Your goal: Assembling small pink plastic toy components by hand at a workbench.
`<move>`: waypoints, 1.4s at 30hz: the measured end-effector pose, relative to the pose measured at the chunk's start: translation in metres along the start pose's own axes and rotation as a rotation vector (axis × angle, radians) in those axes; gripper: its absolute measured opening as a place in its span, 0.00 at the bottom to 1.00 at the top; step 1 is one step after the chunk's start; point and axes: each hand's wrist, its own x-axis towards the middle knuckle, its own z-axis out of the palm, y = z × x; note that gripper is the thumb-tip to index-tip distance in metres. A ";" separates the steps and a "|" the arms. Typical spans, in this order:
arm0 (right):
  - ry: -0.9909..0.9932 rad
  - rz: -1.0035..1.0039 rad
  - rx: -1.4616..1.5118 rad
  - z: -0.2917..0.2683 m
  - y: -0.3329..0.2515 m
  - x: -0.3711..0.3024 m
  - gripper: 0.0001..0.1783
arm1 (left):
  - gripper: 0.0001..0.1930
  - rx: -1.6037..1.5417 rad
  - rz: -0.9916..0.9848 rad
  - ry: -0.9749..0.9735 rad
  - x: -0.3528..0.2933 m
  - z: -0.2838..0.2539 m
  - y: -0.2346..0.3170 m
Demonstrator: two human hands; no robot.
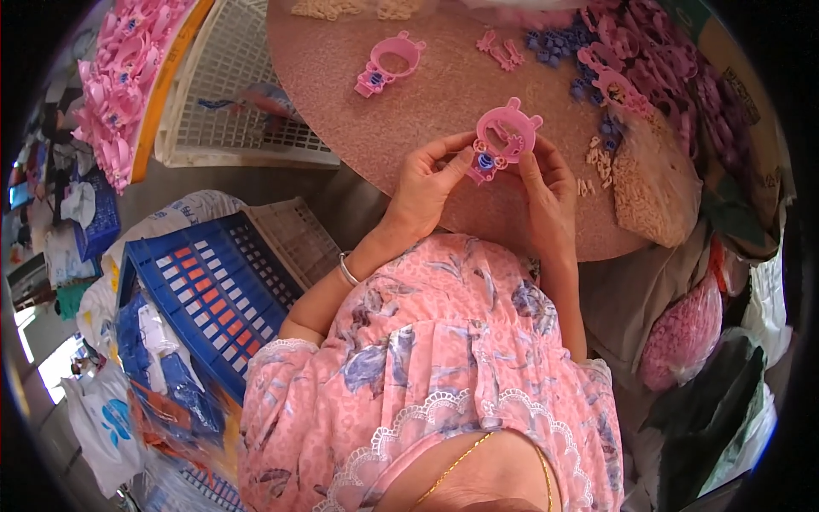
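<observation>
Above the near part of the round table (pixel 341 94), I hold a pink plastic toy frame (pixel 514 109) with two ear-like tabs, a round opening and a narrow lower part. My left hand (pixel 431 181) pinches its lower left side between thumb and fingers. The right side is gripped by my right hand (pixel 550 189), thumb in front. A small blue piece (pixel 486 161) sits on its lower part, with small pale orange bits beside it. Farther left on the table lies a similar pink frame (pixel 374 77) with a blue piece on it. Two small pink parts (pixel 501 51) lie beyond my hands.
At the right are heaped pink parts (pixel 661 64), blue pieces (pixel 554 43), loose beige pieces (pixel 599 162) and a clear bag of beige pieces (pixel 657 183). Left stand a white crate (pixel 213 111), a yellow-edged container of pink frames (pixel 128 77) and a tilted blue crate (pixel 200 286).
</observation>
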 end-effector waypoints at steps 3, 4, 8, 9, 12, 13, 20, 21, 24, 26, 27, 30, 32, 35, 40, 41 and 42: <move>-0.022 -0.038 0.013 0.001 0.003 -0.001 0.21 | 0.17 -0.259 -0.105 0.002 -0.003 0.006 0.007; -0.033 -0.102 -0.056 0.002 0.004 -0.002 0.21 | 0.17 -0.282 -0.151 0.048 -0.003 0.006 0.009; -0.082 -0.143 -0.077 0.002 0.007 -0.004 0.21 | 0.16 -0.300 -0.160 0.094 -0.002 0.011 0.010; -0.103 -0.143 -0.065 0.003 0.008 -0.005 0.21 | 0.16 -0.299 -0.160 0.094 -0.002 0.009 0.007; -0.104 -0.138 -0.044 0.005 0.011 -0.008 0.20 | 0.18 -0.264 -0.090 0.060 -0.002 0.000 -0.006; -0.080 -0.133 -0.036 0.005 0.012 -0.008 0.19 | 0.21 -0.193 -0.087 0.090 0.000 0.000 -0.008; 0.033 -0.167 0.097 0.007 0.023 -0.003 0.19 | 0.31 1.237 0.847 0.281 -0.012 0.007 0.004; 0.034 -0.172 0.088 0.006 0.024 -0.003 0.19 | 0.31 1.237 0.848 0.277 -0.012 0.005 0.005; 0.039 -0.164 0.034 0.007 0.024 -0.004 0.19 | 0.33 1.452 1.039 0.000 -0.011 0.001 0.003; 0.042 -0.153 -0.011 0.010 0.022 -0.004 0.20 | 0.31 1.522 0.919 -0.030 -0.009 -0.006 -0.009; 0.000 -0.122 -0.028 0.013 0.020 -0.006 0.19 | 0.31 1.524 0.922 -0.030 -0.008 -0.009 -0.014; -0.042 -0.135 -0.018 0.021 0.010 -0.011 0.19 | 0.25 1.449 0.894 0.110 -0.007 -0.006 -0.015; -0.050 -0.180 0.010 0.023 0.000 -0.008 0.20 | 0.19 1.174 0.315 0.294 -0.009 0.003 0.000; 0.114 -0.300 -0.190 0.008 -0.012 0.003 0.18 | 0.16 0.044 0.103 0.254 0.001 -0.006 0.011; 0.033 -0.573 -1.016 -0.015 -0.008 0.026 0.12 | 0.16 -0.395 -0.085 0.123 0.002 -0.022 0.021; -0.014 -0.688 -1.242 -0.013 -0.010 0.027 0.12 | 0.16 -0.395 -0.092 0.139 0.003 -0.027 0.016; -0.024 -0.692 -1.239 -0.011 -0.009 0.028 0.12 | 0.15 -0.396 -0.099 0.155 0.003 -0.030 0.014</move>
